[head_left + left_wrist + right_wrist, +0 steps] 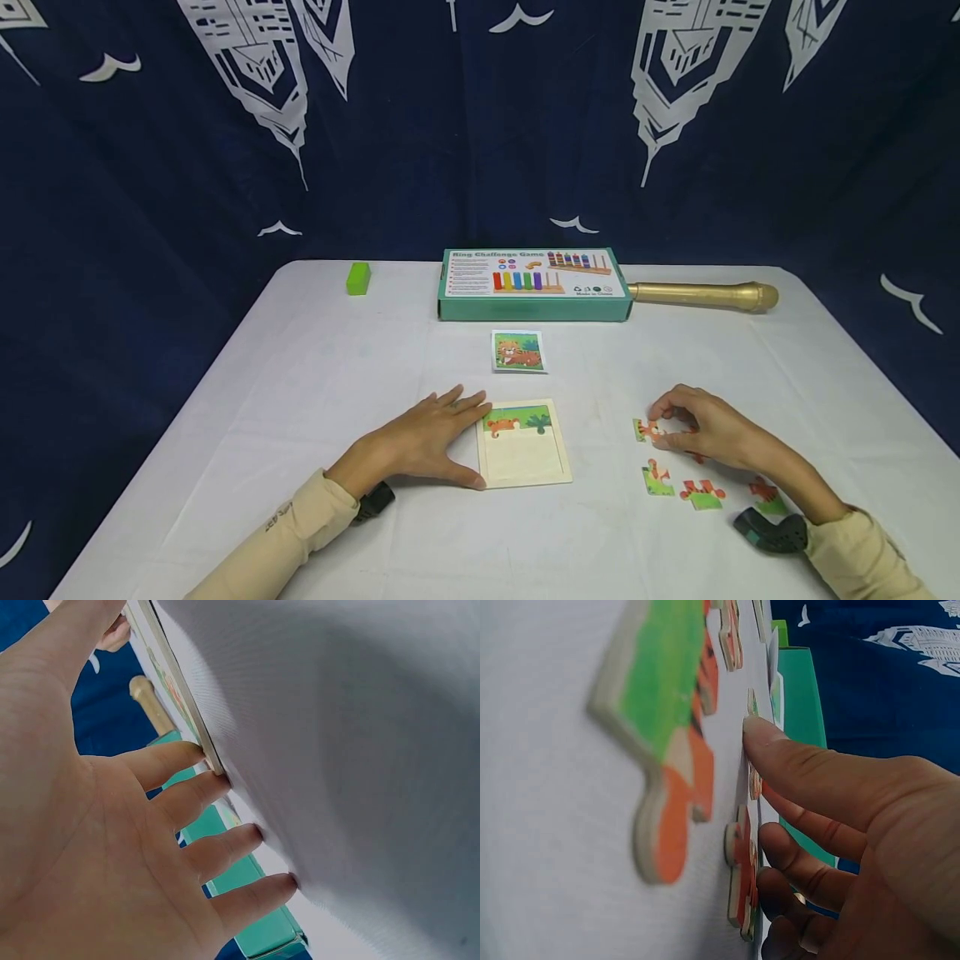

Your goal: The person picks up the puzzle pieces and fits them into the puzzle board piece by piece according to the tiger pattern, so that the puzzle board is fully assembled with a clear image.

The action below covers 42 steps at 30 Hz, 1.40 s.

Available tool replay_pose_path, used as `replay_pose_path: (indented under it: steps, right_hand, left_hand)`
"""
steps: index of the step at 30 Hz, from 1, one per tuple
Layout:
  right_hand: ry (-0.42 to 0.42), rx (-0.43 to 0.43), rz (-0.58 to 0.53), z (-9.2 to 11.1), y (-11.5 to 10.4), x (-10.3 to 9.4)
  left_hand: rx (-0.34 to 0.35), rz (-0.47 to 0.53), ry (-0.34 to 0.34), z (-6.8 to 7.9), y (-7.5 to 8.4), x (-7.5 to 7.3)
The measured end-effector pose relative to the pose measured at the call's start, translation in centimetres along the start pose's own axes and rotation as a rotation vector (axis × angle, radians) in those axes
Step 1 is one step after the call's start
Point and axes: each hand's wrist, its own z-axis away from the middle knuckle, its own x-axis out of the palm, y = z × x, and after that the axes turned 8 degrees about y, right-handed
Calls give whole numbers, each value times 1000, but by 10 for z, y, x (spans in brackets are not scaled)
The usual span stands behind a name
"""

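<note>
My left hand (431,437) lies with spread, straight fingers along the left edge of a pale wooden puzzle board (525,462), touching it with thumb and fingertips. Fitted pieces fill the board's top strip, showing green ground, an orange tail and a plant; below is bare wood. To the right, my right hand (716,427) pinches a puzzle piece (642,430) between thumb and fingers, low at the tabletop. Nearer me lie more loose pieces: a green-and-orange one (658,482), a red-and-green one (703,497) and another (768,497) by the wrist. One more is partly hidden under the hand.
Behind the board lies a small tiger picture card (518,352). Farther back are a green Ring Challenge Game box (536,310), a gold-coloured rod (697,294) to its right and a green block (358,278) to the left. A dark blue patterned curtain (465,167) hangs behind the white table.
</note>
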Motion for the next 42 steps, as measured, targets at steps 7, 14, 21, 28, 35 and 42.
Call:
replay_pose_path:
  steps: [7,14,21,28,35,42]
  right_hand:
    - [-11,25,-60,0,-1,0]
    - [-5,38,-122,0,-1,-5]
    - [2,18,-219,0,1,-3]
    - [17,106,-237,-4,-7,-3]
    - [31,89,-263,-9,-11,2]
    - [12,121,-393,-17,-15,6]
  left_hand:
    - [-1,-1,2,0,-1,1]
    - [-3,0,3,1,0,1]
    - [-4,-1,1,0,0,0]
    - [-2,-4,-2,0,0,0]
    - [1,-9,-6,0,0,0]
    - [5,-14,-3,-1,0,0]
